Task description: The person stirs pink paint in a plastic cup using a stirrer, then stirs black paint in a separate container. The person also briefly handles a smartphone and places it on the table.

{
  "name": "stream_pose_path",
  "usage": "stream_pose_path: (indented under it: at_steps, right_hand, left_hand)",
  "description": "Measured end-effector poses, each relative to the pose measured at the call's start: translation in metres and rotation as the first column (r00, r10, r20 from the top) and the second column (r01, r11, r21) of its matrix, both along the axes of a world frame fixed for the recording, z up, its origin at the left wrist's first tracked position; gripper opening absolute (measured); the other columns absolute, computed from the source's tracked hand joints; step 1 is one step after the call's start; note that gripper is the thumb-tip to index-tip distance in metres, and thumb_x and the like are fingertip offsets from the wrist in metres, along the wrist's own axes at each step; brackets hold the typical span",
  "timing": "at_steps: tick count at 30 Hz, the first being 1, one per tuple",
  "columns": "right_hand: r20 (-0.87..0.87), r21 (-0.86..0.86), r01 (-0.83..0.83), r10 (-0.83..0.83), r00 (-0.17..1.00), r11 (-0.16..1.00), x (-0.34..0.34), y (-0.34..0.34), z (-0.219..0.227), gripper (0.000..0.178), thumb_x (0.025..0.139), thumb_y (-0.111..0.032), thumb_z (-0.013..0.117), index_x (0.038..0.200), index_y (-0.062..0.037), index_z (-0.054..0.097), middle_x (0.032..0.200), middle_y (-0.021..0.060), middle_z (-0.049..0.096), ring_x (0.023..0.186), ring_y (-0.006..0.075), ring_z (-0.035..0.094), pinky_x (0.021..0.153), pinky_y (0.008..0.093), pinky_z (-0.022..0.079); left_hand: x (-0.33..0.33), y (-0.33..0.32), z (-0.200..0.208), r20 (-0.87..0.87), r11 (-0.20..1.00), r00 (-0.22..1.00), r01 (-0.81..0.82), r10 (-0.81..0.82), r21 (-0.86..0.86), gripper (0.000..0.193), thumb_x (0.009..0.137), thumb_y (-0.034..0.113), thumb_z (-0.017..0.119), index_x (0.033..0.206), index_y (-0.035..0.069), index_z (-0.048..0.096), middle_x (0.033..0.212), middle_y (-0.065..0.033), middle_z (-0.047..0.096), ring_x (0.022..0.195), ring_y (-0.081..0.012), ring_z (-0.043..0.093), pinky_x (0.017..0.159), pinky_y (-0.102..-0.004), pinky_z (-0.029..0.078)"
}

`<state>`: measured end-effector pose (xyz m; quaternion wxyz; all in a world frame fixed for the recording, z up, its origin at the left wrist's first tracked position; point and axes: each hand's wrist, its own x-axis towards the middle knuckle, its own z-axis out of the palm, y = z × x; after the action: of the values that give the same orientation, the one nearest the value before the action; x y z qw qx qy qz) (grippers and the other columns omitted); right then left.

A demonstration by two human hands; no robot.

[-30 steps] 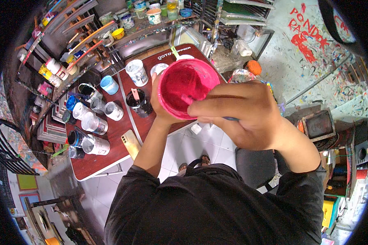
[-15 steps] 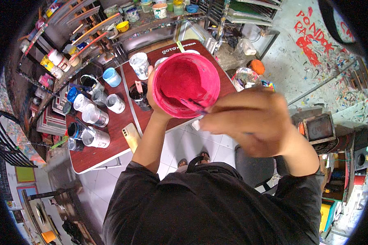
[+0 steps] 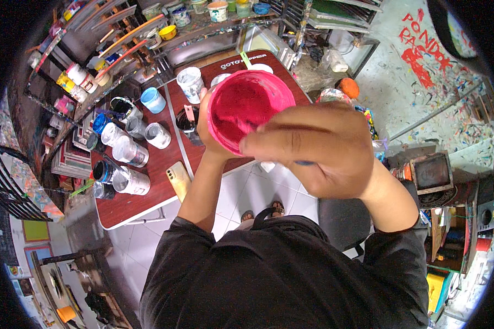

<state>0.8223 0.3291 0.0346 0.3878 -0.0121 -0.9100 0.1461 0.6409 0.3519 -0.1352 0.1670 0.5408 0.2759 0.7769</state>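
Observation:
My left hand (image 3: 205, 123) is wrapped round the left side of a tub of bright pink paint (image 3: 246, 101), holding it up above the table with its mouth facing me. Wet paint coats the inner wall. My right hand (image 3: 324, 151) is closed at the tub's right rim, its curled fingers covering part of the opening. In its grip is a thin dark-handled stirrer (image 3: 304, 163); only a small dark blue bit shows beneath the fingers, and its other end is hidden.
On the dark red table (image 3: 129, 211) stand several paint tubs, including a light blue one (image 3: 153, 101) and a white one (image 3: 190, 85). A gold phone (image 3: 178, 181) lies at the near edge. A black chair (image 3: 343, 222) is at right; shelves with tubs line the back.
My right hand has moved left and now covers more of the tub's mouth. The stirrer's pink-smeared part, visible before, is now hidden. The tub's mouth has tilted slightly.

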Motion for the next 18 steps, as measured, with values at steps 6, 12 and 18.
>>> stream_pose_path:
  at_steps: [6, 12, 18]
  right_hand:
    - [0.023, 0.175, 0.038, -0.043, 0.999, 0.984, 0.017, 0.008, 0.024, 0.021, 0.066, -0.002, 0.066, 0.086, -0.0082, 0.069, 0.079, 0.0079, 0.066, 0.065, 0.0213, 0.065, 0.054, 0.0295, 0.05]
    - [0.124, 0.012, 0.126, -0.127, 0.984, 0.992, 0.008, -0.001, -0.011, 0.014, 0.067, -0.003, 0.067, 0.081, -0.0056, 0.068, 0.081, 0.0096, 0.067, 0.07, 0.0229, 0.066, 0.058, 0.0275, 0.05]
    - [-0.134, 0.136, 0.04, -0.021, 0.991, 0.99, 0.023, 0.018, 0.003, 0.04, 0.074, 0.0, 0.066, 0.111, -0.0039, 0.052, 0.083, 0.0145, 0.068, 0.071, 0.0212, 0.067, 0.063, 0.0297, 0.053]
  left_hand:
    - [-0.019, -0.004, 0.013, -0.435, 0.867, 0.759, -0.354, 0.485, 0.35, 0.076, 0.057, 0.036, 0.081, 0.114, -0.004, 0.052, 0.109, -0.0168, 0.059, 0.1, -0.0302, 0.057, 0.101, -0.0458, 0.03]
    - [-0.012, -0.009, 0.02, -0.464, 0.872, 0.741, -0.375, 0.486, 0.315, 0.08, 0.052, 0.038, 0.083, 0.113, -0.004, 0.052, 0.108, -0.0177, 0.059, 0.1, -0.0323, 0.057, 0.099, -0.0474, 0.031]
    - [-0.011, -0.018, 0.02, -0.496, 0.875, 0.721, -0.401, 0.484, 0.272, 0.082, 0.05, 0.038, 0.083, 0.114, -0.003, 0.05, 0.109, -0.0175, 0.059, 0.1, -0.0327, 0.057, 0.097, -0.0481, 0.032]
